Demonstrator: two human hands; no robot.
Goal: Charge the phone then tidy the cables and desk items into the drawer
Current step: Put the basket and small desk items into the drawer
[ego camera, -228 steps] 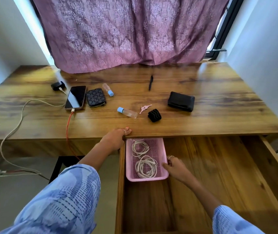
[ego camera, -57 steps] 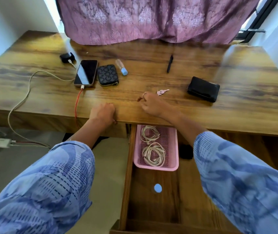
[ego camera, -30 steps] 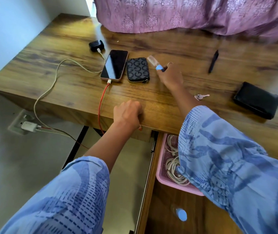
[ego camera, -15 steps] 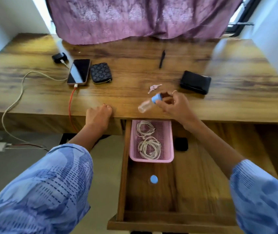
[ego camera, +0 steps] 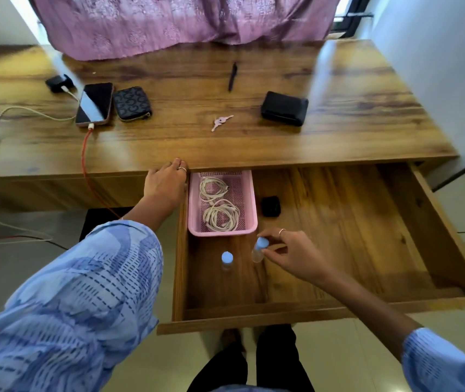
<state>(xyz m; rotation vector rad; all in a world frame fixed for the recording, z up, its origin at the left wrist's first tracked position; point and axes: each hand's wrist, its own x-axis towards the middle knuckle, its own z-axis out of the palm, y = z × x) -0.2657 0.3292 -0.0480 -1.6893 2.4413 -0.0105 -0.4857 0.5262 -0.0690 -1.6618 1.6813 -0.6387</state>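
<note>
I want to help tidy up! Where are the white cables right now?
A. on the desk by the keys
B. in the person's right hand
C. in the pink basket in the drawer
C: the coiled white cables lie inside the pink basket, which sits in the open drawer.

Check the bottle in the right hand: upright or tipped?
Roughly upright. The bottle shows its blue cap on top, over the drawer floor, pinched by the right hand.

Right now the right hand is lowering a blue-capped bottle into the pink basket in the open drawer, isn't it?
Not quite: in the head view the right hand holds the blue-capped bottle over the bare drawer floor, in front of the pink basket, not in it.
</note>
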